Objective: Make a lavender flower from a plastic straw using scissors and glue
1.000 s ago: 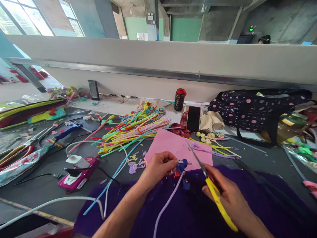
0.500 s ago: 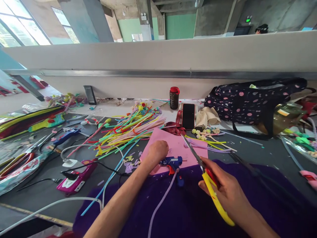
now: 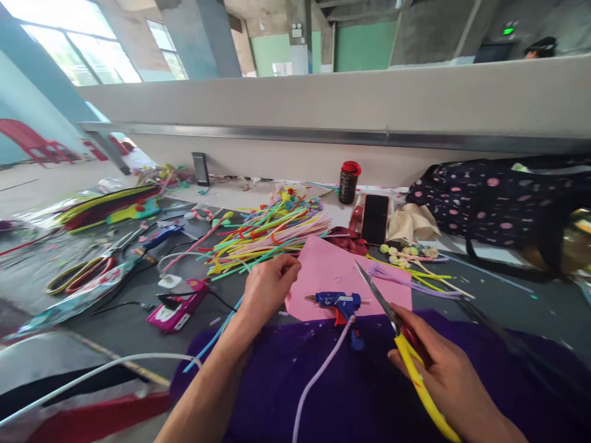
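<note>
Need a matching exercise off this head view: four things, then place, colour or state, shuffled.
Things
1. Glue gun
2. Phone
3. Yellow-handled scissors
4. Bottle

Place, colour or state
A. Held in the right hand
B. Upright, with a red lid
C. Blue, lying partly over the pink sheet
D. Screen dark

Pairs: 1-C, 2-D, 3-A, 4-B

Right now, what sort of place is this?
Probably a craft workshop: a glue gun, bundled coloured stems and scissors lie on the dark table, under bare concrete.
</note>
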Action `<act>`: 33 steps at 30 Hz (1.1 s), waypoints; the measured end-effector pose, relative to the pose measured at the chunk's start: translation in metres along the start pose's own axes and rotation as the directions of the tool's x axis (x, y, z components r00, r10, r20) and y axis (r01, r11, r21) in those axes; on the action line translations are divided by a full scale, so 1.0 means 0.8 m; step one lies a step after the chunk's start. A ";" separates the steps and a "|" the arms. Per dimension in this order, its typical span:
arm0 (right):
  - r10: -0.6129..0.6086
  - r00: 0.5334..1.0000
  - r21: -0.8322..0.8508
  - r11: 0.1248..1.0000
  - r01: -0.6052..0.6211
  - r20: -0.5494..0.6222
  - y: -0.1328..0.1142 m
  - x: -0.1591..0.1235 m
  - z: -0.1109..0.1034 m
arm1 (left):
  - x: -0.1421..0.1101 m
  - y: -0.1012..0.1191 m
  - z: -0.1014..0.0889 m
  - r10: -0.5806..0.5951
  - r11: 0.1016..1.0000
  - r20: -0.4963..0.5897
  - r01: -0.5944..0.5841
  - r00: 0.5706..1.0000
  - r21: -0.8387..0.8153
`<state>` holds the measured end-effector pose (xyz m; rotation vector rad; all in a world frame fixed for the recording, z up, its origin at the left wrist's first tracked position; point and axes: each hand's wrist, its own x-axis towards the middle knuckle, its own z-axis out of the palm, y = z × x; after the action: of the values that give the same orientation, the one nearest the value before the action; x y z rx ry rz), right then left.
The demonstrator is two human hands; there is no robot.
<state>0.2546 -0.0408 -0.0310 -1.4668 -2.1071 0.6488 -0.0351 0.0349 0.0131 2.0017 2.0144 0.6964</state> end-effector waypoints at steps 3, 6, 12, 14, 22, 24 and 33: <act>-0.066 0.998 -0.082 0.995 0.065 -0.018 0.014 -0.002 0.011 | -0.008 -0.033 -0.028 -0.107 0.992 -0.140 0.096 0.984 -0.084; -0.106 0.994 -0.125 0.987 0.103 -0.018 0.027 -0.002 0.019 | -0.011 -0.061 -0.039 -0.157 0.987 -0.144 0.158 0.977 -0.003; -0.027 1.000 -0.133 0.991 0.026 -0.007 0.038 -0.001 0.029 | -0.011 -0.072 -0.027 -0.199 0.954 0.004 0.193 0.980 0.230; -0.022 1.000 -0.125 0.992 0.021 -0.003 0.038 0.000 0.030 | -0.007 -0.070 -0.020 -0.223 0.942 0.032 0.206 0.974 0.265; -0.065 0.998 -0.088 0.994 0.064 -0.007 0.029 0.000 0.028 | 0.016 -0.064 0.016 -0.235 0.930 0.177 0.169 0.956 0.326; -0.061 0.998 -0.092 0.994 0.060 -0.006 0.027 -0.001 0.027 | 0.020 -0.063 0.025 -0.258 0.925 0.206 0.179 0.944 0.336; -0.091 0.996 -0.118 0.989 0.091 0.006 0.024 -0.004 0.025 | 0.016 -0.064 0.046 -0.303 0.922 0.191 0.237 0.934 0.307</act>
<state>0.2567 -0.0395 -0.0586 -1.4226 -2.2320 0.4979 -0.0634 0.0559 -0.0408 1.7804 2.2790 0.1118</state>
